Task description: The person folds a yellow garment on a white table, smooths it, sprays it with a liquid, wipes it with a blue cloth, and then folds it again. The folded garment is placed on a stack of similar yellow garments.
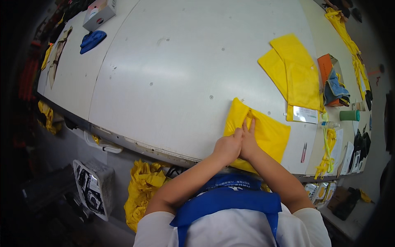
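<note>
Both hands sit side by side on a yellow fabric piece [263, 133] that lies flat at the near edge of the white table [173, 74], just in front of the person; the left hand [227, 146] is curled narrow, knuckles up, seemingly pinning the cloth so it cannot slide; the right hand [248, 142] lies flat with fingers stretched far along a fold, probably pressing the crease down; neither grips anything. Further right, a stack of yellow pieces [294, 74] waits within reach; a green cup [349, 115] and small pink snips [303, 152] lie near the right edge.
</note>
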{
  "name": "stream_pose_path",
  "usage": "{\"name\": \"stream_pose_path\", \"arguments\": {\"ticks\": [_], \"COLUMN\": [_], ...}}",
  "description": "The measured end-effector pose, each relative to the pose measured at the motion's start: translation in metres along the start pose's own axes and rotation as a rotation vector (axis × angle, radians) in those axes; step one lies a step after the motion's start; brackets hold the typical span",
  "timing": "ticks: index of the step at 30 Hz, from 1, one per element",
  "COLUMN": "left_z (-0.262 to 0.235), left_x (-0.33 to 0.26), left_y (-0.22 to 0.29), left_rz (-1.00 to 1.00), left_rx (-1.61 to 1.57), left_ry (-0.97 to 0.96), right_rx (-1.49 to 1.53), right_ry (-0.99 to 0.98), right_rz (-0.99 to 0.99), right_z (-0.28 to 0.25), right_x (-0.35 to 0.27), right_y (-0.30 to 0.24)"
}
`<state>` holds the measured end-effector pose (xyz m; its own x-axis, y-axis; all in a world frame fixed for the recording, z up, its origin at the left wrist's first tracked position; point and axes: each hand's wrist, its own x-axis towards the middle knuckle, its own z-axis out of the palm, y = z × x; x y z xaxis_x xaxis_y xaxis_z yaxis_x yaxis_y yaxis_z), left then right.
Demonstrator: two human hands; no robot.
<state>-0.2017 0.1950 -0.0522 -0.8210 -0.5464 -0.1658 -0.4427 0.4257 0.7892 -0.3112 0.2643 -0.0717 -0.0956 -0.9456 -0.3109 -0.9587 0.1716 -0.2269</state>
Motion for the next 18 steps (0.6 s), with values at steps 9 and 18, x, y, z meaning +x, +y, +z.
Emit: {"name": "stream_pose_path", "arguments": {"ticks": [9, 18], "left_z": [0.0, 0.036], "left_x": [-0.001, 0.014], "left_y": [-0.016, 0.025], "left_rz": [-0.132, 0.187], "left_rx": [-0.01, 0.229], "left_ry": [0.063, -0.14], "right_rx": [0.338, 0.128], "right_ry": [0.307, 0.277], "right_rz": [0.027, 0.104], "right_z": [-0.033, 0.021], "right_x": [-0.056, -0.051], "right_y": [0.021, 0.026]}}
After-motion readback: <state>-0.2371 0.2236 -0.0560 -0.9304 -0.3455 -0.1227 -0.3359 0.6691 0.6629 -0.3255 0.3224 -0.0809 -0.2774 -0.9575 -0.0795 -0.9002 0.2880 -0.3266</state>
